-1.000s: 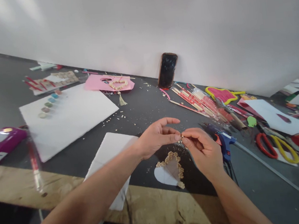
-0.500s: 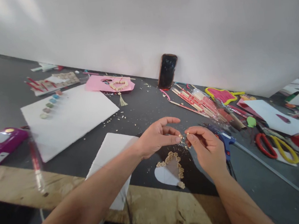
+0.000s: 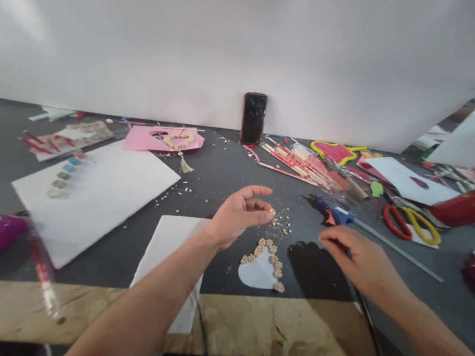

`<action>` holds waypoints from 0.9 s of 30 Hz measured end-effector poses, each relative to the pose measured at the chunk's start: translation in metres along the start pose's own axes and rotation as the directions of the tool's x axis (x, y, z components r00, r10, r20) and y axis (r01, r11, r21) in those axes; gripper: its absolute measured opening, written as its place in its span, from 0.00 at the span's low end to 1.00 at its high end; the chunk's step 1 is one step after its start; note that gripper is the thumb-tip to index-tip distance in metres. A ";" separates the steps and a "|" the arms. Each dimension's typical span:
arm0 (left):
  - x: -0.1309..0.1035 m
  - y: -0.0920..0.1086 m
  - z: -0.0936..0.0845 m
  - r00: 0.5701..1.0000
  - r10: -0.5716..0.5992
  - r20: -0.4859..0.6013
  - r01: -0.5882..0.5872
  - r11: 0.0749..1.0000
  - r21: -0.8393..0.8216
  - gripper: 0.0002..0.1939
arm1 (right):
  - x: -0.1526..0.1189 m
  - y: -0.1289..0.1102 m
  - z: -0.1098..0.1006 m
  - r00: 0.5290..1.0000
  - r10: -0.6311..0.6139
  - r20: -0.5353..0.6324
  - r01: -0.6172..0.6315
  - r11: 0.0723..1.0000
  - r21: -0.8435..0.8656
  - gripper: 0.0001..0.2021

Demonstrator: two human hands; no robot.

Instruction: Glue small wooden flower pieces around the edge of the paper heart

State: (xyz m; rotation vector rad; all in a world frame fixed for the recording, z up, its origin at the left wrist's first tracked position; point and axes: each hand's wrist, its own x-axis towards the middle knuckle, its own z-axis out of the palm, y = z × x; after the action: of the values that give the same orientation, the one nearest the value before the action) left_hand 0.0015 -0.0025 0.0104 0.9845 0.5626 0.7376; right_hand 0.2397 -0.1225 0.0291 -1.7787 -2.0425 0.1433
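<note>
Pinching pale bit [image 3: 272,212] with left hand [image 3: 236,217] over dark table [image 3: 220,171]; pressing fingertips of right hand [image 3: 360,255] together near blue glue gun [image 3: 340,216].

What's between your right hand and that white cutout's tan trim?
The head view shows only dark tabletop, mostly in shadow, between the right hand and the tan trim.

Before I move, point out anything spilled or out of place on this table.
Loose pale bits lie scattered on the dark tabletop beyond the white cutout, looking spilled. The glue gun lies without a visible stand near the right hand.
</note>
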 end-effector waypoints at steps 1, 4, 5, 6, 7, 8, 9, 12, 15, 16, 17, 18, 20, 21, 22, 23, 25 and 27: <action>0.000 -0.001 0.000 1.000 0.003 0.001 -0.003 1.000 0.000 0.22 | -0.007 0.006 0.006 0.998 -0.056 0.035 0.058 0.996 -0.066 0.08; 0.000 -0.002 0.000 1.000 0.004 -0.002 -0.004 1.000 0.022 0.20 | -0.022 0.014 0.021 0.986 -0.138 0.095 0.155 0.969 -0.194 0.11; 0.000 -0.002 0.001 1.000 0.002 -0.006 -0.002 1.000 0.029 0.19 | -0.024 0.015 0.025 0.983 -0.152 0.099 0.171 0.962 -0.215 0.12; -0.001 -0.002 0.000 1.000 -0.001 -0.009 0.001 0.999 0.036 0.19 | -0.025 0.014 0.026 0.982 -0.165 0.095 0.183 0.957 -0.226 0.13; -0.001 -0.003 0.000 1.000 -0.002 -0.012 0.002 0.999 0.041 0.18 | -0.025 0.013 0.027 0.982 -0.171 0.084 0.186 0.955 -0.231 0.14; -0.001 -0.003 0.000 1.000 0.000 -0.014 0.001 0.999 0.044 0.18 | -0.025 0.011 0.027 0.984 -0.167 0.064 0.177 0.957 -0.231 0.14; -0.001 -0.003 0.000 1.000 0.003 -0.014 -0.003 0.999 0.047 0.18 | -0.025 0.009 0.026 0.988 -0.151 0.039 0.156 0.961 -0.230 0.14; -0.001 -0.003 -0.001 1.000 0.012 -0.010 -0.011 0.998 0.063 0.18 | -0.025 0.007 0.017 0.998 -0.042 -0.038 0.032 0.971 -0.235 0.12; -0.001 -0.003 0.000 1.000 0.005 -0.012 -0.004 0.996 0.091 0.20 | -0.028 0.014 0.006 0.988 0.123 -0.097 -0.144 0.958 -0.250 0.13; -0.001 -0.002 0.000 1.000 0.002 -0.011 -0.001 0.995 0.104 0.20 | -0.029 0.017 0.002 0.976 0.190 -0.110 -0.213 0.944 -0.253 0.14; -0.002 -0.001 0.001 1.000 0.001 -0.010 0.000 0.993 0.118 0.20 | -0.029 0.022 -0.001 0.958 0.262 -0.117 -0.284 0.923 -0.258 0.15; -0.002 -0.001 0.002 1.000 0.002 -0.008 -0.001 0.991 0.136 0.20 | -0.029 0.026 -0.003 0.937 0.330 -0.115 -0.350 0.898 -0.268 0.16; -0.003 0.001 0.004 1.000 0.017 -0.007 -0.015 0.984 0.177 0.20 | -0.026 0.033 -0.006 0.895 0.438 -0.084 -0.443 0.848 -0.292 0.18; -0.003 0.001 0.005 1.000 0.028 -0.007 -0.026 0.978 0.205 0.20 | -0.022 0.035 -0.007 0.876 0.478 -0.059 -0.472 0.827 -0.304 0.19; -0.004 0.001 0.006 0.999 0.043 -0.007 -0.040 0.970 0.240 0.20 | -0.017 0.036 -0.007 0.860 0.509 -0.029 -0.491 0.812 -0.315 0.20; -0.004 0.001 0.006 0.998 0.062 -0.005 -0.058 0.958 0.280 0.20 | -0.011 0.036 -0.007 0.846 0.533 -0.001 -0.505 0.801 -0.322 0.21; -0.004 0.001 0.008 0.994 0.106 0.004 -0.100 0.924 0.368 0.20 | 0.001 0.036 -0.006 0.825 0.564 0.030 -0.526 0.786 -0.326 0.21; -0.005 0.001 0.008 0.989 0.145 0.015 -0.137 0.889 0.438 0.20 | 0.012 0.037 -0.005 0.817 0.576 0.031 -0.540 0.782 -0.311 0.21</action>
State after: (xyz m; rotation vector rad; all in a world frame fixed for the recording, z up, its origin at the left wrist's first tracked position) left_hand 0.0041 -0.0104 0.0151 1.4520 0.6955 0.7653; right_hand 0.2742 -0.1054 0.0237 -2.5920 -1.5987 0.1362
